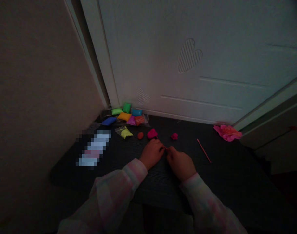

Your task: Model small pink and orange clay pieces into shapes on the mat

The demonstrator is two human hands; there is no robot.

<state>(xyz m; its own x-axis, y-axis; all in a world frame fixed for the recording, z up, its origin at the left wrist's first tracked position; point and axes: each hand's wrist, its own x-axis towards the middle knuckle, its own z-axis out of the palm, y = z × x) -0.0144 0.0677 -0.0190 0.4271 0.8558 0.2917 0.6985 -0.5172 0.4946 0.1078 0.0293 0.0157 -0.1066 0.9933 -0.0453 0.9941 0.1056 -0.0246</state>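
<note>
My left hand and my right hand meet over the dark table, both with fingers closed in a pinch. Between the fingertips shows a small red piece of clay; its shape is mostly hidden in the dim light. Just beyond my left hand lies a flattened pink lump of clay, with a round orange-red lump to its left. A smaller pink lump sits beyond my right hand. Off to the right, a thin pinkish stick lies slanted on the tabletop.
Several coloured clay packets are heaped at the back left, with a yellow packet nearer. A blurred-out rectangular item lies at left. A pink paper-like flower rests at the right back corner. Behind the table stands a white panel.
</note>
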